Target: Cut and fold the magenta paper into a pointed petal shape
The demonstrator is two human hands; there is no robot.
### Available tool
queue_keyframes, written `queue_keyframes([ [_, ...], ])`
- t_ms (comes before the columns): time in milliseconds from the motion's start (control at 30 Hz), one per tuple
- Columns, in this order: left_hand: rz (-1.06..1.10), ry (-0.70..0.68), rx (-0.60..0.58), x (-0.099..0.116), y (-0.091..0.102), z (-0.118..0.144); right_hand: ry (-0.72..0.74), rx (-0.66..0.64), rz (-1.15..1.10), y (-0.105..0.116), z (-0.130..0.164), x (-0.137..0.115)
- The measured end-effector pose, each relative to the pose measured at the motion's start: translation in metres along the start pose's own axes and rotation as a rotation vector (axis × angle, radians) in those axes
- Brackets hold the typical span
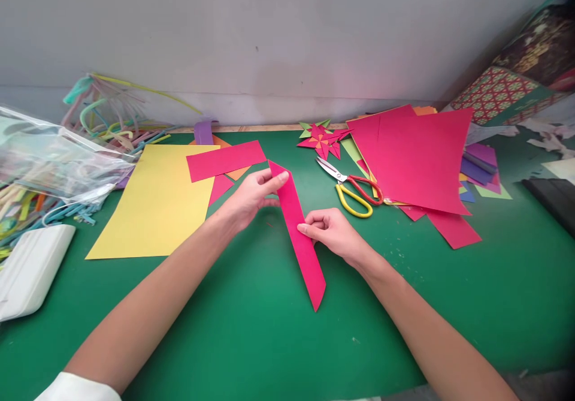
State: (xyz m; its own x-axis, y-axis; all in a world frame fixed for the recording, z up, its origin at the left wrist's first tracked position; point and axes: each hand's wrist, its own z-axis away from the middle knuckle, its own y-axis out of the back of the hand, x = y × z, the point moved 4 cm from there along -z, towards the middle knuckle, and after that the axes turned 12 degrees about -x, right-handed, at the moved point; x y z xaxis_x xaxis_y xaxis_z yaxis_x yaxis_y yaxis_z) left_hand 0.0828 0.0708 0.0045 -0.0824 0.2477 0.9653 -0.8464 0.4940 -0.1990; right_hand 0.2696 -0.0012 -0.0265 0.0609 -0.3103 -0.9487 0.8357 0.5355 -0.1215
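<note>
A long pink paper strip (302, 244) with pointed ends lies slanted over the green table (251, 329). My left hand (251, 196) pinches the strip's upper end between thumb and fingers. My right hand (330, 233) grips the strip's right edge near its middle. Behind my left hand lies another pink paper strip (226, 160), partly on a yellow sheet (157, 203), with a small pink triangle (220, 187) below it.
Scissors (353, 190) with red and yellow handles lie right of the hands. A stack of pink and coloured sheets (417, 158) sits at the right, a folded paper star (321, 138) behind. A plastic bag (49, 161), straws and a white object (29, 269) sit at left.
</note>
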Motion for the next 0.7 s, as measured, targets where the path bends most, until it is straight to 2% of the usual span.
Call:
queue_keyframes([
  [100,-0.002,0.074,-0.132,-0.011,-0.017,0.003,0.038,0.049,-0.036,0.001,-0.001,0.000],
  [167,-0.044,0.086,-0.145,-0.015,-0.026,0.005,0.040,0.064,-0.051,0.001,-0.002,0.002],
  [267,-0.107,0.068,-0.096,-0.015,-0.028,0.005,0.019,0.051,-0.063,-0.001,-0.003,0.004],
  [400,-0.124,0.003,0.027,-0.005,-0.010,0.001,-0.040,-0.015,-0.050,-0.004,-0.002,0.004],
  [533,-0.212,-0.059,0.094,0.013,0.015,0.001,-0.086,-0.091,0.004,-0.007,0.002,0.001],
  [633,-0.260,-0.129,0.203,0.028,0.036,0.004,-0.098,-0.139,0.067,-0.007,0.003,0.000],
  [700,-0.202,-0.182,0.285,0.036,0.049,0.006,-0.078,-0.121,0.057,-0.006,0.002,0.000],
])
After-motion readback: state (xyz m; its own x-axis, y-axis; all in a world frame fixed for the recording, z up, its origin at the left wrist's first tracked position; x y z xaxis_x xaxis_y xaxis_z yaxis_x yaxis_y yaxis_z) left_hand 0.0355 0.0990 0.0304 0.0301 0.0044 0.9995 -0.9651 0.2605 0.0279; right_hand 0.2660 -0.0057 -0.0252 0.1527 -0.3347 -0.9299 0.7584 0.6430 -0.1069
